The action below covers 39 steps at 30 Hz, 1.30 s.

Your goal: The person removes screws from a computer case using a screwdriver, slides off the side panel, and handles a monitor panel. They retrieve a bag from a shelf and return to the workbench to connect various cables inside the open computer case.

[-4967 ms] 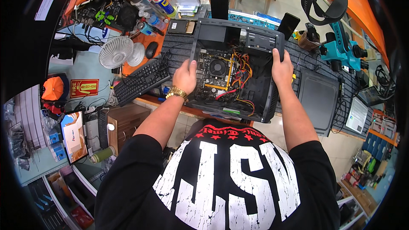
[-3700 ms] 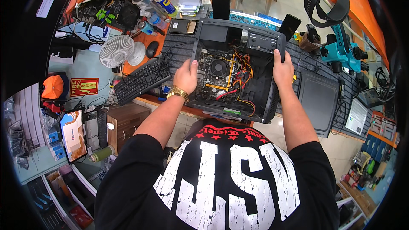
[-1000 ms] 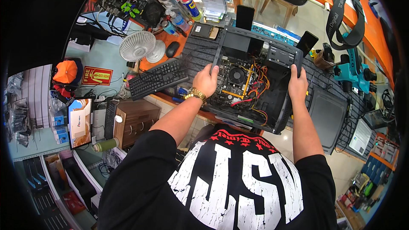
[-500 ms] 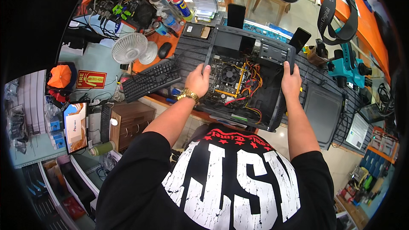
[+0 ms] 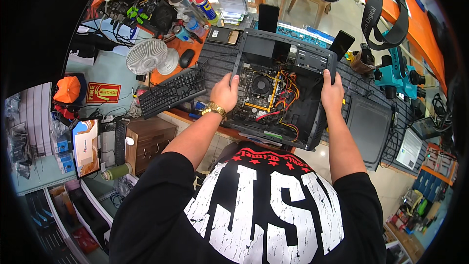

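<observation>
An opened black computer case (image 5: 309, 122) lies on its side on the dark bench mat, its inside facing up. My left hand (image 5: 224, 93) grips its left edge, thumb on top of the rim; a gold watch (image 5: 214, 109) is on that wrist. Holding the opposite edge is my right hand (image 5: 332, 92), thumb along the rim and the other fingers hidden behind it. Within the case are a motherboard (image 5: 244, 98), a round cooling fan (image 5: 261, 85), yellow slots, and a bundle of red, orange and yellow cables (image 5: 289, 95). At the top left corner sits a dark power supply box (image 5: 259, 50).
A black keyboard (image 5: 172, 93), a mouse (image 5: 186, 58) and a white desk fan (image 5: 146, 56) stand to the left. On the right lie a dark flat panel (image 5: 369, 127) and a teal microscope (image 5: 398, 73). Two upright phones (image 5: 268, 18) are behind the case. Spray cans and bottles (image 5: 206, 9) crowd the far left.
Both hands keep their hold on the case. The whole scene shifts very slightly left in the picture; nothing is taken up or let go.
</observation>
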{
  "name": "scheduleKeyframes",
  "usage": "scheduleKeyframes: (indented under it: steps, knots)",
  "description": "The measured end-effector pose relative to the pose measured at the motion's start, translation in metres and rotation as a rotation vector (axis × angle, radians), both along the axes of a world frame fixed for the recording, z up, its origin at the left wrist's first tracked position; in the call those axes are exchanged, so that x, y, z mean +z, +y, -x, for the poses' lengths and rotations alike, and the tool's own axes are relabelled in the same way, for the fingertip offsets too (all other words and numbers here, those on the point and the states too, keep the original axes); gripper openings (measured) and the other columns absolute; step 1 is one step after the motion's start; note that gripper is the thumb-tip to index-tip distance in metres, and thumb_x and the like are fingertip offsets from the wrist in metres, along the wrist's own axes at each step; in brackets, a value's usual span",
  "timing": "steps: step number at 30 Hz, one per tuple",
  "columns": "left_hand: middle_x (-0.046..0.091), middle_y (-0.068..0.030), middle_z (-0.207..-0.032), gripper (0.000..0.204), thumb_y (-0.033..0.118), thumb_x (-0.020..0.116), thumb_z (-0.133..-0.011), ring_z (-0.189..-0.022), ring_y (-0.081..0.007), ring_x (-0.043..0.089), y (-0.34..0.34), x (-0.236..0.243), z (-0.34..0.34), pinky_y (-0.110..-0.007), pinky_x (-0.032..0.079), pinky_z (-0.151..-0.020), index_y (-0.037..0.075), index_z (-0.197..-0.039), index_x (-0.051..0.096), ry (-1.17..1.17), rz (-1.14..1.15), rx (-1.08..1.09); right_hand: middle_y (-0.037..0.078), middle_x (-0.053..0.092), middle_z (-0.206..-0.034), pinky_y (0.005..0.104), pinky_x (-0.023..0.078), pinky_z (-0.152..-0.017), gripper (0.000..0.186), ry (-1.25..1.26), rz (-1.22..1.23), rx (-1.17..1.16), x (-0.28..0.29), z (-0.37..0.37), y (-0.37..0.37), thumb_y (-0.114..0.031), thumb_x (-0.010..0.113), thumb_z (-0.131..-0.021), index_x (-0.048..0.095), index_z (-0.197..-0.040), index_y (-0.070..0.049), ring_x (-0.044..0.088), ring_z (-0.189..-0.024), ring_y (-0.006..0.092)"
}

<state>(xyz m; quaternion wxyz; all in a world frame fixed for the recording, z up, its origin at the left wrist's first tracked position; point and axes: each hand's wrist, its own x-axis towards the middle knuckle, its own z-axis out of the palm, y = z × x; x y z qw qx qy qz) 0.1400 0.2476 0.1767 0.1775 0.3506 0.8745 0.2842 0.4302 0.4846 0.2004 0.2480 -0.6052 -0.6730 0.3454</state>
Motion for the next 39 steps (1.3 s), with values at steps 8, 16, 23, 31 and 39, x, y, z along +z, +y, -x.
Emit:
scheduleKeyframes:
  steps: [8,16,23,31,39]
  knots:
    - [0.076,-0.0318,-0.107,0.057,0.05,0.05,-0.113,-0.105,-0.0523,0.071,0.0,0.001,0.0,-0.059,0.055,-0.093,0.001,-0.135,0.07,0.011,-0.001,-0.004,0.03,0.076,-0.122,0.0506,0.054,-0.102,0.058,0.002,-0.037,0.0,-0.002,0.0,0.0,-0.052,0.06,-0.109,0.069,-0.136,-0.002,0.071,-0.118,0.0483]
    - [0.077,-0.0297,-0.102,0.051,0.049,0.05,-0.113,-0.101,-0.0518,0.072,0.002,0.005,-0.002,-0.059,0.055,-0.09,0.006,-0.131,0.072,0.002,-0.008,-0.003,0.03,0.076,-0.122,0.0511,0.053,-0.102,0.058,-0.021,-0.037,-0.015,0.001,0.001,-0.002,-0.053,0.06,-0.109,0.069,-0.137,-0.003,0.071,-0.118,0.0485]
    - [0.077,-0.0296,-0.101,0.051,0.05,0.05,-0.113,-0.1,-0.0523,0.072,0.0,0.005,-0.003,-0.059,0.055,-0.088,0.006,-0.131,0.071,0.004,-0.022,0.007,0.03,0.075,-0.124,0.0511,0.053,-0.103,0.059,-0.025,-0.02,-0.015,0.0,0.001,0.0,-0.054,0.06,-0.109,0.069,-0.138,-0.004,0.07,-0.121,0.0494]
    - [0.075,-0.0338,-0.113,0.062,0.054,0.048,-0.113,-0.11,-0.0527,0.07,0.002,0.026,-0.008,-0.059,0.055,-0.096,0.0,-0.134,0.069,0.018,0.039,0.017,0.031,0.072,-0.135,0.0494,0.051,-0.109,0.068,-0.006,-0.056,-0.002,-0.006,-0.003,0.002,-0.055,0.06,-0.109,0.064,-0.145,0.002,0.068,-0.128,0.0474]
    - [0.076,-0.03,-0.104,0.053,0.049,0.049,-0.113,-0.102,-0.052,0.072,-0.003,0.017,-0.006,-0.059,0.056,-0.09,0.005,-0.133,0.07,0.041,-0.022,0.021,0.033,0.071,-0.134,0.0492,0.05,-0.11,0.07,-0.011,-0.086,-0.011,-0.018,-0.004,0.005,-0.053,0.06,-0.11,0.061,-0.148,0.006,0.068,-0.127,0.0487]
